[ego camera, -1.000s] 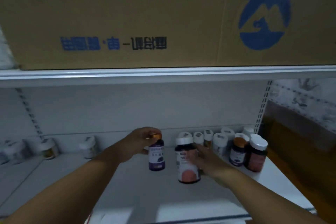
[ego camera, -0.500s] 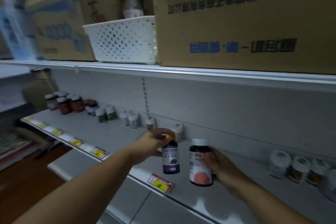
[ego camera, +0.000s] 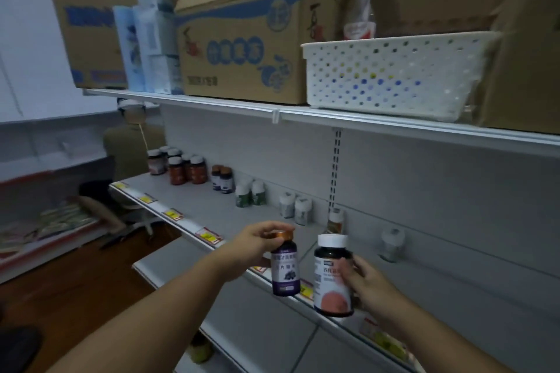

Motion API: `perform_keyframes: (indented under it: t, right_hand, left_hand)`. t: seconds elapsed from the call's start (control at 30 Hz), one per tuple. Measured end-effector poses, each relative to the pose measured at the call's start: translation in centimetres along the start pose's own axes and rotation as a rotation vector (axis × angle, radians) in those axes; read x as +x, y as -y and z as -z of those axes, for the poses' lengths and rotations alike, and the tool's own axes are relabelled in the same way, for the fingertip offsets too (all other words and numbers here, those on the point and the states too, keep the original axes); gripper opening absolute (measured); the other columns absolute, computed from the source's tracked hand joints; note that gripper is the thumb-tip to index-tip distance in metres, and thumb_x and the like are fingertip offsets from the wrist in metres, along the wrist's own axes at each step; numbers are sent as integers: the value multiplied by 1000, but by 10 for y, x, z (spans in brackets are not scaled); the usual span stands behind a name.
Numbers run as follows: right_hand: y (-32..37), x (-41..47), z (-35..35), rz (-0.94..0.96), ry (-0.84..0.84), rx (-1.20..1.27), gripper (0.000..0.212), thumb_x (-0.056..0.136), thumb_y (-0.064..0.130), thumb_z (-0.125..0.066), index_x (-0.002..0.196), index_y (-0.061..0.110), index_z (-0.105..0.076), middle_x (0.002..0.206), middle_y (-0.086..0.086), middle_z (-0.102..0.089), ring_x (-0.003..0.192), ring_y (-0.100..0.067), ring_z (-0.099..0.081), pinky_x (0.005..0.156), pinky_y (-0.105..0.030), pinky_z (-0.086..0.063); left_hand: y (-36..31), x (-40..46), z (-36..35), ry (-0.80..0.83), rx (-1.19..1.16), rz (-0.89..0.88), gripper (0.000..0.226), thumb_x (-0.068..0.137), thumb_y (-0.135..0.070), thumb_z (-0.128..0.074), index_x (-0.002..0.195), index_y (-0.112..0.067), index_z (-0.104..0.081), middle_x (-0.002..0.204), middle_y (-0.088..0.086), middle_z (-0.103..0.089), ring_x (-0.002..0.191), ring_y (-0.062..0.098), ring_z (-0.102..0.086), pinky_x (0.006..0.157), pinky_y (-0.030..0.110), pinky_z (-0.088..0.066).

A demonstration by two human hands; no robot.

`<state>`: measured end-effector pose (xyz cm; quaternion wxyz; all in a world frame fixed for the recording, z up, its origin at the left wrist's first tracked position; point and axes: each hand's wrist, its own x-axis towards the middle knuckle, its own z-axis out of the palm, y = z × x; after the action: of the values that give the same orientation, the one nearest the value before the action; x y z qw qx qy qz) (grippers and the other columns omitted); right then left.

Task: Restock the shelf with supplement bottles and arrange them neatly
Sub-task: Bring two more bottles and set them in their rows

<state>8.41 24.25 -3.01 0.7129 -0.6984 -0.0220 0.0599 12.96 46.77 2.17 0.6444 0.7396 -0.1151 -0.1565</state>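
Currently, purple-label bottle (ego camera: 285,265) pinched at cap by left hand (ego camera: 257,244) fingers; white-capped bottle (ego camera: 332,275) gripped round body by right hand (ego camera: 365,281). Both held upright above shelf (ego camera: 194,206) edge; matching purple bottles (ego camera: 222,179) stood far left.

Blurry Chinese letters, too fuzzy to read, on the small purple-label bottle with a gold cap (ego camera: 285,270). Same on the dark bottle with a white cap and pink label (ego camera: 332,277). Blue Chinese signs, unreadable, on the brown cardboard box (ego camera: 242,48).
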Motion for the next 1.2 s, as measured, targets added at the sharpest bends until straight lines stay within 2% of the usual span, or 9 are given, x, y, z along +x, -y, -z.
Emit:
perform_keyframes:
  t: [0.07,0.23,0.43,0.57,0.73,0.9,1.0,1.1,1.2]
  right_hand:
    - [3,18,-35,13,41,6,44,72,43,-55,108,18,-59,102,2,-72,84,-13,-72,63,-26,-55]
    - [7,64,-111,11,114,-3,38,75,40,-55,107,19,-58,99,2,-72,82,-13,-72,64,-28,-56]
    - [3,124,-176,-2,187,-1,26,81,38,-53,99,21,-59,94,8,-71,77,-6,-71,63,-25,-56]
    - [3,176,-212,-11,244,-15,19,85,37,-51,100,27,-58,95,10,-69,79,-6,-71,63,-23,-56]
    - [16,259,-250,40,249,-40,41,68,53,-54,102,31,-56,101,11,-67,89,-9,-67,68,-25,-54]
    - [26,333,-285,89,280,-101,36,83,50,-54,115,35,-54,113,7,-67,96,-12,-68,79,-34,-57]
    - [26,360,-297,94,289,-113,42,80,50,-54,118,33,-53,112,6,-68,95,-11,-69,77,-31,-57]
    - [21,381,-301,93,273,-100,45,75,51,-55,115,32,-55,109,8,-70,95,-11,-69,74,-28,-56]
    - [11,403,-300,54,169,-98,47,74,52,-56,117,33,-56,110,6,-70,96,-11,-69,75,-28,-56]
  left_hand:
    - [2,-5,38,-38,8,-4,25,95,-4,-45,108,-19,-60,108,8,-60,87,15,-62,63,26,-56]
    - [11,-15,126,-155,-1,17,26,95,-6,-46,110,-21,-62,111,8,-62,98,23,-61,88,43,-53]
    - [29,-7,207,-238,3,36,27,95,-5,-44,109,-21,-62,111,8,-61,100,24,-61,80,38,-55]
    - [41,17,257,-262,20,54,27,97,-4,-41,104,-21,-60,111,10,-57,104,28,-58,90,46,-52]
    - [45,61,324,-276,-11,61,33,97,-6,-40,101,-25,-67,116,14,-59,115,37,-56,99,59,-44]
    - [29,99,372,-315,48,44,31,97,-6,-40,104,-24,-64,108,7,-60,101,26,-59,85,43,-54]
    - [30,122,401,-278,106,37,29,97,-7,-42,112,-22,-62,114,9,-60,99,22,-60,74,32,-56]
    - [33,153,423,-230,154,19,29,97,-8,-43,117,-21,-60,115,6,-61,102,19,-61,79,27,-55]
    - [41,191,444,-171,265,-52,29,95,-7,-47,120,-16,-60,117,1,-61,108,16,-57,84,22,-49]
